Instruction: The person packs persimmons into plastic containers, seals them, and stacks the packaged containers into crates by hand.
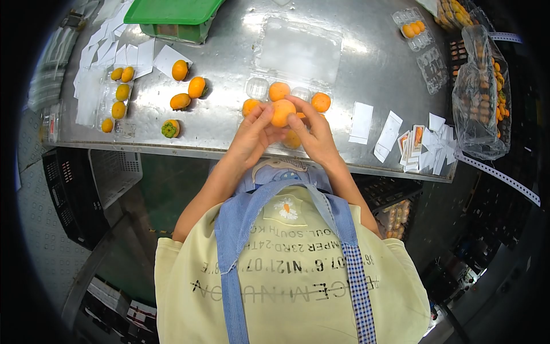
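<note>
Between my two hands I hold an orange persimmon (283, 113), raised over the front edge of the steel table. The fingers of my left hand (252, 133) press on its left side; those of my right hand (314, 133) close on its right. Below and behind them lies a clear plastic clamshell box (299, 57) with its lid folded back. Some of its cups hold persimmons, among them one at the back (279, 91) and one at the right (321, 102); my hands partly cover the others. Several loose persimmons (180, 102) rest to the left, one showing its green calyx (170, 128).
A green-lidded container (172, 12) stands at the back left. Another clear tray with persimmons (118, 109) is at the left, near scattered white cards (106, 54). To the right lie white slips (361, 122), printed cards (413, 146), two small trays (413, 28) and a plastic-wrapped crate (481, 92).
</note>
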Demonstrator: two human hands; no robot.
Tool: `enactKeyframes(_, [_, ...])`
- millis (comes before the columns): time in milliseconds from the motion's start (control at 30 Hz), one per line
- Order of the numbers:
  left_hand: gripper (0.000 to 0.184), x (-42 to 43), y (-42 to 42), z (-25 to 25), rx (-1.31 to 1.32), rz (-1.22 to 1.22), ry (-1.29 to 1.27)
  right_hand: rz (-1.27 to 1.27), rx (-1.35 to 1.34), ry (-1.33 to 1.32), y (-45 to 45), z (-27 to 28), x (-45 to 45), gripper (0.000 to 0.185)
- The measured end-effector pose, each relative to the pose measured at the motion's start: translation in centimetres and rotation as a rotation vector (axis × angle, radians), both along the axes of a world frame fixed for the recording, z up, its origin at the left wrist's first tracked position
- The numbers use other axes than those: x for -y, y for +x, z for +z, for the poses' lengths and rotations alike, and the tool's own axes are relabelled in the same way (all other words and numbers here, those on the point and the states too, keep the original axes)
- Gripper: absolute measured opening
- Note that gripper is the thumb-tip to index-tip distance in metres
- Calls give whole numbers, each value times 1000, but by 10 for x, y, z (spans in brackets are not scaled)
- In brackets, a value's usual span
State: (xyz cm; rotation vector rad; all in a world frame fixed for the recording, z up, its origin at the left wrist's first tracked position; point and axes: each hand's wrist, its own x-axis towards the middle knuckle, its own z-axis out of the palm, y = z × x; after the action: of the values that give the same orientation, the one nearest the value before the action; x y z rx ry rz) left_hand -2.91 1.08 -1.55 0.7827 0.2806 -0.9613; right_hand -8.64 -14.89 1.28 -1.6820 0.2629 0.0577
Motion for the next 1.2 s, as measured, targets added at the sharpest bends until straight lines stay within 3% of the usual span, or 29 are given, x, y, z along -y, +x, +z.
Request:
enactKeyframes(200, [33,5,-1,9,159,48,15,19,49,1,-1,12,0,45])
enactKeyframes(400, [33,1,0,9,22,19,-59,-36,-64,122,1,0,9,40])
enactKeyframes(500, [35,3,0,11,167,-26,123,98,132,-234,4,19,13,43])
enactKeyframes(600, [42,2,-2,1,449,-124,261,219,154,-357,3,24,14,49])
enactKeyframes(800, [48,1,-5,-13,556,-32,475,99,4,-345,9,-2,29,48])
enactKeyframes(933, [38,-11,12,-8,462,37,451,4,28,-666,23,-32,53,45])
enactKeyframes(1200, [27,-19,13,-16,496,3,423,111,26,-940,37,-41,52,40])
